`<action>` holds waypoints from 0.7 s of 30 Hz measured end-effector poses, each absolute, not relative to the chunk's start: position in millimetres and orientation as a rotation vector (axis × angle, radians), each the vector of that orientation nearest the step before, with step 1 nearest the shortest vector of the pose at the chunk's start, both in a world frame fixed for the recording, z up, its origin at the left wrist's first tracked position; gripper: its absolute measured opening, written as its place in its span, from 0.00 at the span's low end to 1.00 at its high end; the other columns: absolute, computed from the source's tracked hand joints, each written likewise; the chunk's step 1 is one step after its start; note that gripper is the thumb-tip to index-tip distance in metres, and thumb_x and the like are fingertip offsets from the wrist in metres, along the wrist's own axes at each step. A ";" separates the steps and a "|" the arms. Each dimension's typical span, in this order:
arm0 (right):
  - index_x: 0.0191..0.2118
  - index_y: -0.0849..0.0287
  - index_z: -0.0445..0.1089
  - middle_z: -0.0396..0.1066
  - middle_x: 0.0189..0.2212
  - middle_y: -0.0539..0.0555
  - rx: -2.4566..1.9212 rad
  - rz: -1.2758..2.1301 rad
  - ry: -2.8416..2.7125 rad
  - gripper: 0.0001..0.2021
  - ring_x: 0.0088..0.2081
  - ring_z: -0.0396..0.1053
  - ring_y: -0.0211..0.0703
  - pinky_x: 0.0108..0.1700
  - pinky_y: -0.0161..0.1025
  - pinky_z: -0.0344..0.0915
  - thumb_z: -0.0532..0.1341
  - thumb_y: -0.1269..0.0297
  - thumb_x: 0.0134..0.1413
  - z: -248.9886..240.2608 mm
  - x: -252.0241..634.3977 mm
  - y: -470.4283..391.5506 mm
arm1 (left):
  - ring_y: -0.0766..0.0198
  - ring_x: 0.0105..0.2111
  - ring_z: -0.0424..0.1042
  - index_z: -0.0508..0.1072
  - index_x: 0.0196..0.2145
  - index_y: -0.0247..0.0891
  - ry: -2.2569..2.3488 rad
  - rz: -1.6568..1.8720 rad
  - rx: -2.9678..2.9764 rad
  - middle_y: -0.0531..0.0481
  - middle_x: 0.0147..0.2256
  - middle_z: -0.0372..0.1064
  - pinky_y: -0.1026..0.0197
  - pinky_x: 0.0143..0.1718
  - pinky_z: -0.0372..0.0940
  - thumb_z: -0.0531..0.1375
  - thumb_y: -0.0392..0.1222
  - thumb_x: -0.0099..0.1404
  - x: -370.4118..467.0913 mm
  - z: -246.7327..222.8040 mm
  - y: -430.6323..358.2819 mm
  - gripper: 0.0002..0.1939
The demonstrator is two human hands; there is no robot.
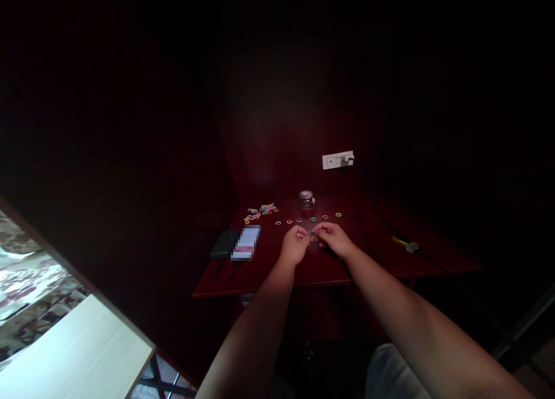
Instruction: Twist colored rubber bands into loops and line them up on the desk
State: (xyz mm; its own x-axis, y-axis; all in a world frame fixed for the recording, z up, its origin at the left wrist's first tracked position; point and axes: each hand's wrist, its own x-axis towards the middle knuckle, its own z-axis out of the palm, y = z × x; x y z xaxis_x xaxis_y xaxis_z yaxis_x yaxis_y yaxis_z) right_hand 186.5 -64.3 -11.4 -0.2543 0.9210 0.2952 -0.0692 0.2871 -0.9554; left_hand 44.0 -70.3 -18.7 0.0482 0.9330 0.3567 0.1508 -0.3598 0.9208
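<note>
My left hand (pixel 295 246) and my right hand (pixel 335 239) meet above the dark red desk, fingertips nearly touching. Both are pinched on a small hair tie (pixel 312 235) that looks greenish; its exact shape is blurred. Just beyond my fingers lies a spaced row of small coloured hair ties, among them a blue one (pixel 278 222), a purple one (pixel 299 220), a green one (pixel 313 219) and a yellow one (pixel 339 214). A loose heap of hair ties (pixel 265 209) spreads at the back left. Behind the row stands a clear jar (pixel 307 203) with a pale top.
Left of my hands lie a lit phone (pixel 246 243) and a black box-like device (pixel 222 244), with a looped cable (pixel 223 279) near them. A wall socket (pixel 331 161) holds a plug. A dark cable with a yellow end (pixel 399 241) lies at the right. Dark panels enclose the desk (pixel 269 274).
</note>
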 end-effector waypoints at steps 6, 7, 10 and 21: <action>0.26 0.61 0.64 0.68 0.19 0.49 -0.846 1.161 -1.511 0.08 0.17 0.59 0.30 0.19 0.29 0.53 0.60 0.62 0.42 -14.9 187.2 -60.8 | 0.70 0.21 0.66 0.65 0.26 0.35 1.133 1.395 1.567 0.53 0.20 0.67 0.68 0.24 0.58 0.57 0.33 0.51 44.9 -16.1 -70.6 0.03; 0.26 0.61 0.64 0.67 0.18 0.48 -0.843 1.158 -1.511 0.07 0.17 0.59 0.30 0.19 0.29 0.53 0.60 0.63 0.42 -15.4 187.1 -60.5 | 0.69 0.21 0.66 0.65 0.27 0.35 1.121 1.385 1.552 0.53 0.20 0.67 0.67 0.24 0.59 0.57 0.34 0.52 45.1 -14.9 -71.1 0.02; 0.26 0.61 0.64 0.65 0.17 0.47 -0.836 1.147 -1.506 0.07 0.16 0.59 0.30 0.19 0.29 0.53 0.60 0.63 0.41 -15.7 186.9 -60.3 | 0.69 0.21 0.67 0.67 0.28 0.35 1.084 1.347 1.530 0.51 0.21 0.68 0.67 0.24 0.59 0.55 0.38 0.56 45.5 -12.0 -72.4 0.05; 0.28 0.61 0.64 0.67 0.18 0.47 -0.822 1.153 -1.461 0.06 0.17 0.60 0.30 0.19 0.29 0.56 0.59 0.66 0.40 -16.6 186.7 -59.3 | 0.70 0.22 0.66 0.68 0.27 0.33 1.063 1.377 1.575 0.50 0.22 0.69 0.67 0.25 0.59 0.57 0.40 0.54 44.2 -16.5 -70.2 0.06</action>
State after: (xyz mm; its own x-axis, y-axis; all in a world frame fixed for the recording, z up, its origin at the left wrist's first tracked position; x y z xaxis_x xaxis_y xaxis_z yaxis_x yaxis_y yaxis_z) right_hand 186.7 -59.3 -16.6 -0.2107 0.9267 0.3111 -0.0871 0.2992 -0.9502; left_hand 44.2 -70.2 -16.5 0.0660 0.9357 0.3465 0.0981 -0.3516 0.9310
